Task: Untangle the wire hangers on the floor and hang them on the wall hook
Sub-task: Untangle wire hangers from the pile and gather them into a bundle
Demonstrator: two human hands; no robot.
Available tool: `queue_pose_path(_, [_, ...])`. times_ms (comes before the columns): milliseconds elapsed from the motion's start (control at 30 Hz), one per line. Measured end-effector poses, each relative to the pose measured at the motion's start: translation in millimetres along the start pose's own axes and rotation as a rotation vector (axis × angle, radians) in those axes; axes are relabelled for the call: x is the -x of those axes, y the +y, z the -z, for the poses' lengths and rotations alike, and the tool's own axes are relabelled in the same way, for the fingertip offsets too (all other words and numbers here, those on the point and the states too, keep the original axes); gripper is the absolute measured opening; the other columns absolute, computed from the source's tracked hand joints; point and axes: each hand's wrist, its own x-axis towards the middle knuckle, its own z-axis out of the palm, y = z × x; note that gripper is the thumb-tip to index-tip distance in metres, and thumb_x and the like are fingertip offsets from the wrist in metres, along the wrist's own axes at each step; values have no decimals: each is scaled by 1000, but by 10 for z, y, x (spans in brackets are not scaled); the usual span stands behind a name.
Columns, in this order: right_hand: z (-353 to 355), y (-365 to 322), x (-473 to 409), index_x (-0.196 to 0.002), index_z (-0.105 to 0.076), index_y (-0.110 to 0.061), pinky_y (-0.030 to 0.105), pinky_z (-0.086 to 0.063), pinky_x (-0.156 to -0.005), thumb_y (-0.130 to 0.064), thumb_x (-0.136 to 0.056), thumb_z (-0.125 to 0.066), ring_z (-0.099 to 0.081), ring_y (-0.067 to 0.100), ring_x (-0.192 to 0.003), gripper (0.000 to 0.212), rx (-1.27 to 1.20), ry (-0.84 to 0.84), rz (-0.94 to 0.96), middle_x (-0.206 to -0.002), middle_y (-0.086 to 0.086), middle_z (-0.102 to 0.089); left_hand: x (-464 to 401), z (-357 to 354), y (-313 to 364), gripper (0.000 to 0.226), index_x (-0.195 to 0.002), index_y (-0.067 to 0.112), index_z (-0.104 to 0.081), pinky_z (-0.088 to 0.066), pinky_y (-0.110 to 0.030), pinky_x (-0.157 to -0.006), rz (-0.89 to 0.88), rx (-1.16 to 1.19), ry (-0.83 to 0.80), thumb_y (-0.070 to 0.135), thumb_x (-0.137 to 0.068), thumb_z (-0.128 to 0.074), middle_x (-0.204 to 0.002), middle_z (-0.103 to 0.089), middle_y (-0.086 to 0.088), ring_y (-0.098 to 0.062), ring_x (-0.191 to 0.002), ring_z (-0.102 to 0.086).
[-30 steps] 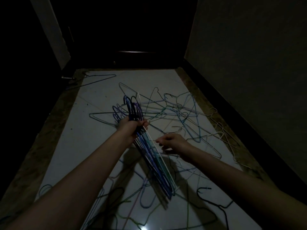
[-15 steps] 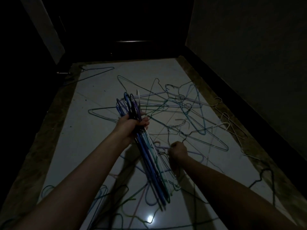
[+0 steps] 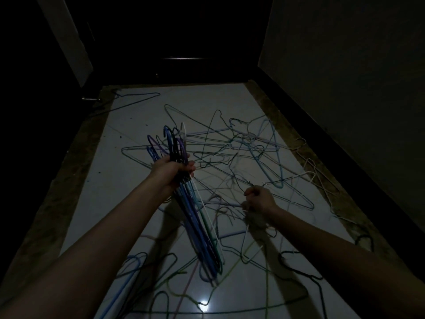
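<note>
Hangers (image 3: 241, 157) tangled on floor (image 3: 96, 203); your left hand (image 3: 172, 168) clenches gathered bundle (image 3: 197, 226). Right hand (image 3: 259, 200) pinches loose wire: lift slowly, work hook free, don't yank.

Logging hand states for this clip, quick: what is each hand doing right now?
Left hand: closed around a bundle of hangers near their hooks.
Right hand: fingers curled on a wire from the tangled hangers on the floor.
</note>
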Motion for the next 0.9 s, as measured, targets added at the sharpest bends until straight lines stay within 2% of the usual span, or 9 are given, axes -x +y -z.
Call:
queue_pose_path(100, [119,-130,-6,-97,-60,3,16,-47,-46,10,-91,-43,-54,22,-72,19,160,35,99,-93,16,-58,22,-46,33,34,-106,1,-54,-51,-31,-75,-4,15,-13,-23,-84,-44,-83,-59,-14,-21,-76,-59])
queue_pose_path(167, [201,-209,-10,-97,-62,1,20,-45,-53,7,-89,-45,-53,19,-70,19,303,30,172,-99,19,-63,27,-76,46,31,-101,0,-54,-51,-33,-79,-6,20,-20,-24,-85,-43,-84,-59,-15,-22,-77,-59])
queue_pose_path(300, [321,-280,54,-107,-52,-5,16,-41,-44,-2,-91,-55,-46,12,-59,17,287,-30,166,-81,14,-56,67,-126,65,31,-82,4,-55,-51,-33,-80,-5,24,-34,-24,-84,-43,-84,-59,-15,-22,-77,-59])
queue_pose_path(367, [342,-251,83,-116,-43,-9,25,-44,-48,-5,-89,-58,-49,18,-57,32,257,14,207,-67,9,-49,99,-133,77,30,-82,6,-55,-51,-32,-78,-9,4,-44,-22,-84,-45,-85,-59,-13,-21,-78,-59])
queue_pose_path(467, [336,-192,75,-134,-31,-15,43,-48,-57,-2,-87,-60,-56,30,-62,56,313,118,261,-67,15,-53,119,-155,86,30,-82,6,-55,-51,-31,-74,-10,4,-44,-22,-84,-45,-84,-59,-13,-21,-77,-59])
queue_pose_path(567, [340,-200,57,-143,-25,-9,29,-44,-49,-3,-88,-60,-53,21,-57,66,219,132,110,-89,23,-62,120,-172,80,30,-81,6,-54,-51,-31,-70,-4,14,-29,-23,-85,-44,-83,-58,-14,-21,-75,-59])
queue_pose_path(667, [331,-136,55,-135,-37,3,29,-47,-52,-5,-89,-60,-58,26,-68,52,242,136,37,-106,27,-62,111,-156,61,30,-82,6,-55,-51,-31,-69,4,10,-32,-22,-85,-44,-84,-59,-14,-22,-76,-59])
queue_pose_path(800, [335,-66,90,-114,-52,2,32,-49,-62,-6,-92,-55,-62,28,-79,23,289,164,55,-92,18,-63,101,-147,38,30,-84,6,-56,-52,-34,-76,0,-5,-31,-22,-85,-44,-90,-59,-14,-24,-85,-60])
queue_pose_path(900, [389,-91,80,-96,-60,-10,37,-54,-73,-14,-95,-51,-67,28,-82,10,450,231,128,-87,12,-69,95,-151,27,28,-87,2,-55,-52,-33,-74,0,2,-24,-23,-85,-44,-92,-59,-16,-22,-79,-60])
